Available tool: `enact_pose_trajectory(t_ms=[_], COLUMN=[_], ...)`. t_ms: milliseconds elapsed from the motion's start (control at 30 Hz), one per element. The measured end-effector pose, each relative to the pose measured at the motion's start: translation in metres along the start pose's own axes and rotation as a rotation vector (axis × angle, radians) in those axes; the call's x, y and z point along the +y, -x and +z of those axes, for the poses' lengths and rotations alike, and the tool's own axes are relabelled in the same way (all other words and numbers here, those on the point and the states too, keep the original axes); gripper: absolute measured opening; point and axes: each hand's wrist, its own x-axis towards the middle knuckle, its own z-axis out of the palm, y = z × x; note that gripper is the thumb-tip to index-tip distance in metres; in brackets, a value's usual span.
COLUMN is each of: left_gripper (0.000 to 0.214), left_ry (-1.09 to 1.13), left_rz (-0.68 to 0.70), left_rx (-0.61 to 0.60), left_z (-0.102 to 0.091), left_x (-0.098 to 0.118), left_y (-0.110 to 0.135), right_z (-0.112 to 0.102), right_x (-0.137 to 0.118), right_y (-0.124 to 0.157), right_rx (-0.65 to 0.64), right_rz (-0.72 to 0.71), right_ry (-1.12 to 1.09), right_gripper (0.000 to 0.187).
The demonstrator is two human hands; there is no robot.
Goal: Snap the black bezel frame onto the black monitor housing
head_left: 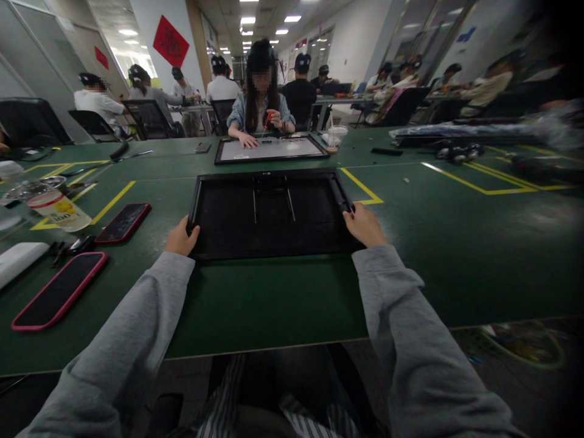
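Observation:
A black monitor back shell (269, 213) lies flat on the green table (274, 304) in front of me. My left hand (181, 238) is closed on its near left edge. My right hand (364, 225) is closed on its near right edge, fingers curled over the rim. Both arms wear grey sleeves.
Two phones in red cases (59, 291) (123, 222), a white object (18, 261), small tools (68, 248) and a plastic bottle (57, 207) lie at the left. Across the table a person works on another panel (271, 149). Yellow tape lines (483, 182) mark the table. More people sit behind.

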Motion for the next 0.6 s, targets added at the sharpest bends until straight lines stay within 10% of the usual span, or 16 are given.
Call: enact_pose_trajectory(t_ms=[333,600], left_gripper=[0.055,0.062], left_ry=[0.073,0.287], left_rz=[0.014,0.269], left_rx=[0.050,0.642], left_z=[-0.005,-0.034], left_x=[0.001,0.023], left_y=[0.001,0.016], right_z=[-0.006,-0.026], right_x=[-0.003,-0.022], right_y=[0.003,0.016], right_rx=[0.075,0.524], right_rz=[0.000,-0.039], right_ry=[-0.113,-0.355], right_gripper=[0.041,0.052])
